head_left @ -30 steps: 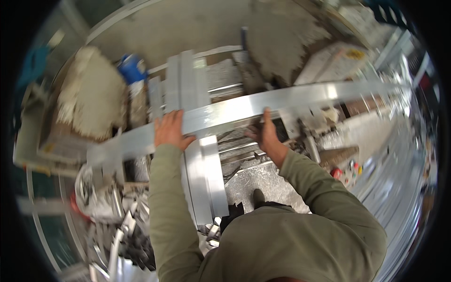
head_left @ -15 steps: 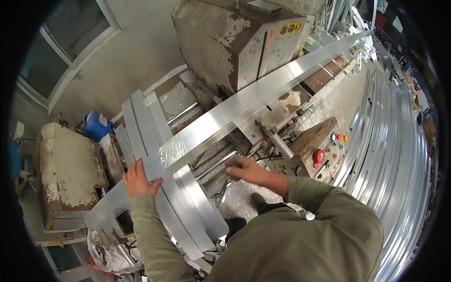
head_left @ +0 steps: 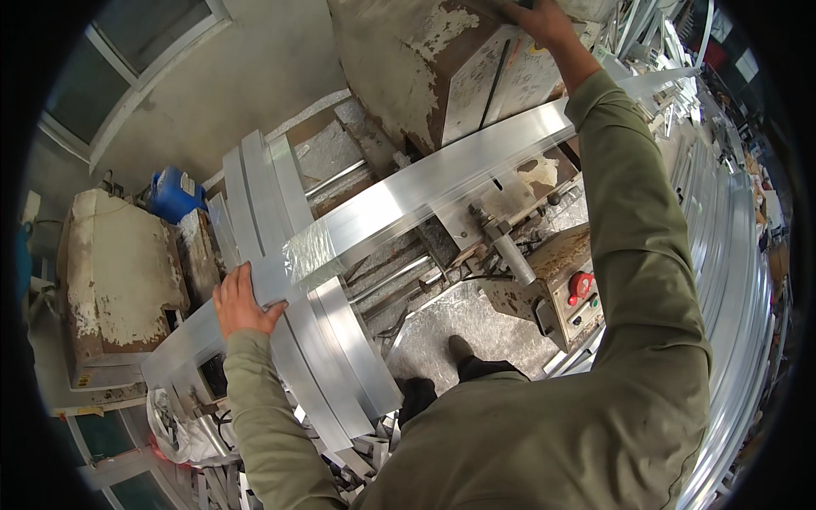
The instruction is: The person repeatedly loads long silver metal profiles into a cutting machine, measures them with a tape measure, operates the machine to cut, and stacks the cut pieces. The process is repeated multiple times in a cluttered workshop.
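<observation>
A long, wide aluminium profile (head_left: 442, 183) runs slantwise across the saw bench, from the lower left up to the upper right. My left hand (head_left: 245, 303) lies on it with fingers spread and thumb out, pressing its surface. Shorter aluminium profiles (head_left: 314, 361) lie side by side across the bench near that hand. Clear film (head_left: 310, 253) clings to the long profile just right of it. My right hand (head_left: 548, 25) is stretched far forward to the top of the worn machine housing (head_left: 476, 93). Its fingertips run to the picture's upper edge, so what they touch is hidden.
A control box (head_left: 565, 297) with a red button stands right of the bench, near a clamp cylinder (head_left: 510, 255). Long profiles (head_left: 731, 280) are stacked at the right. A second housing (head_left: 119, 289) and a blue jug (head_left: 177, 197) are at the left. Offcuts (head_left: 357, 463) litter the floor.
My right hand has swung from beside the long profile, up and forward, to the housing top. The left hand stays on the profile. The view has shifted slightly.
</observation>
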A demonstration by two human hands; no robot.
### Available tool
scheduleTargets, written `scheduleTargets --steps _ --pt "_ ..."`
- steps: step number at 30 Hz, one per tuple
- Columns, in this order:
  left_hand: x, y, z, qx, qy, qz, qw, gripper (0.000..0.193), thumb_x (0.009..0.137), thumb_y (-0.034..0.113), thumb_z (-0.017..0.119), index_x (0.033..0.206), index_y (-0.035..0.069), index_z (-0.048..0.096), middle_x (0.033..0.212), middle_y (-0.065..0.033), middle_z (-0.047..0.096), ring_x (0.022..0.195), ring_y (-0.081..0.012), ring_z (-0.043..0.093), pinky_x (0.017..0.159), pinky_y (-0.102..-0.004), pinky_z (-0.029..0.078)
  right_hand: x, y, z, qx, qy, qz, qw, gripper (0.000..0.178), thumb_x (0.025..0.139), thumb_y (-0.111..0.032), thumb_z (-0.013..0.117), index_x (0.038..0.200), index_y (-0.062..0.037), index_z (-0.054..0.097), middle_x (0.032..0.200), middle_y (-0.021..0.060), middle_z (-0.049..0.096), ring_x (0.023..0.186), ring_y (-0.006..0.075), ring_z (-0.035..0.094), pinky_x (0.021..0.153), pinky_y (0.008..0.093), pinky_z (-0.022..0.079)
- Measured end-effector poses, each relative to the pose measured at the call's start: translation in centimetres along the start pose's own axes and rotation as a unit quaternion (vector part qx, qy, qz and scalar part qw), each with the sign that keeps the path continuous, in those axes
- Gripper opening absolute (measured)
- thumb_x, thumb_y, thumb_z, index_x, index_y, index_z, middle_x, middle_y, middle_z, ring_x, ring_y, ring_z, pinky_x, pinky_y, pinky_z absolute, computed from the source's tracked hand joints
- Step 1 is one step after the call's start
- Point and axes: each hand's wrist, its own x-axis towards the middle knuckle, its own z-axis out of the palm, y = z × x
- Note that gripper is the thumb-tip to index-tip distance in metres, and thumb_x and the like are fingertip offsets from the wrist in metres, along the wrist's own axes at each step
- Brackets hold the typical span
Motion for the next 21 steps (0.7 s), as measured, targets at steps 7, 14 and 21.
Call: scheduleTargets --steps 7,14,21 --pt "0.5 -0.1 0.4 0.01 0.004 0.019 1.0 0.112 0.068 0.039 0.102 0.162 0.009 0.049 0.159 -0.0171 0.055 0.15 -0.037 0.049 0.132 -0.058 0.028 -2.6 -0.9 -2.3 0.213 0.036 0.07 0.974 0.056 0.088 -0.021 0.08 0.132 0.0094 0.066 0.109 0.0263 0.077 0.083 0.0317 0.077 0.06 0.0423 0.063" --pt "0.1 -0.1 0.2 0.003 0.005 0.012 1.0 0.113 0.066 0.038 0.103 0.161 0.009 0.049 0.158 -0.0168 0.056 0.15 -0.037 0.05 0.131 -0.0578 0.028 -23.0 1.8 -4.7 0.41 0.0 0.095 0.907 0.046 0.091 -0.017 0.081 0.13 0.0042 0.068 0.114 0.0105 0.071 0.1 0.0182 0.065 0.096 0.035 0.055" --pt "0.6 -0.2 0.5 0.009 0.006 0.016 1.0 0.113 0.066 0.038 0.103 0.161 0.011 0.05 0.159 -0.0161 0.056 0.15 -0.0367 0.05 0.131 -0.0586 0.029 -33.0 2.1 2.2 0.12 -0.138 0.103 0.978 0.056 0.082 -0.02 0.087 0.127 0.0028 0.063 0.128 0.0223 0.06 0.114 0.0375 0.064 0.102 0.0462 0.054"
